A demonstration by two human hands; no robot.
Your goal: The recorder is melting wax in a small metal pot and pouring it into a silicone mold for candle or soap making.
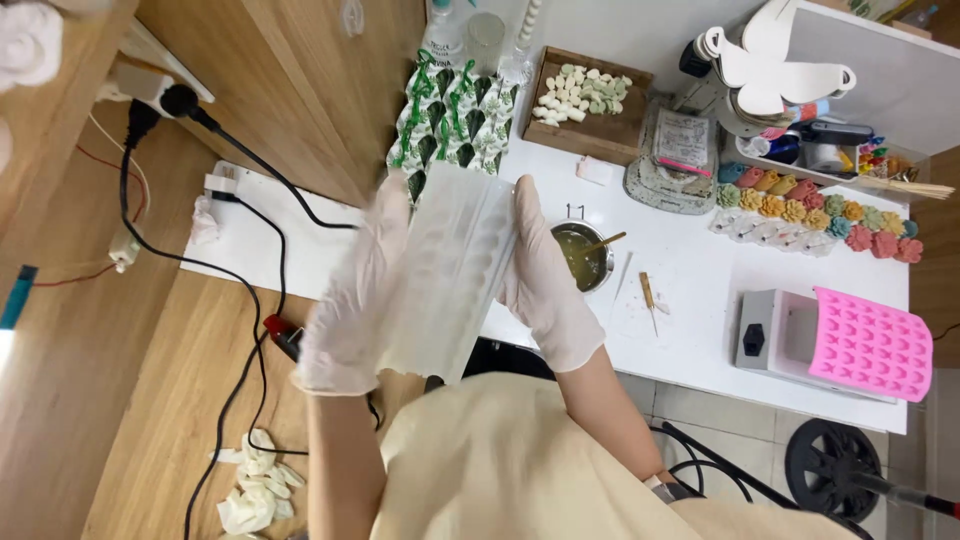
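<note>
White gloves on both hands, and we grip a pale translucent mould tray point(450, 270) above the table's point(690, 320) near edge. Our left hand point(355, 290) curls around its left side, our right hand point(545, 275) clamps the right side. Just beyond the right hand sits a small pot point(583, 255) with a stick in it.
</note>
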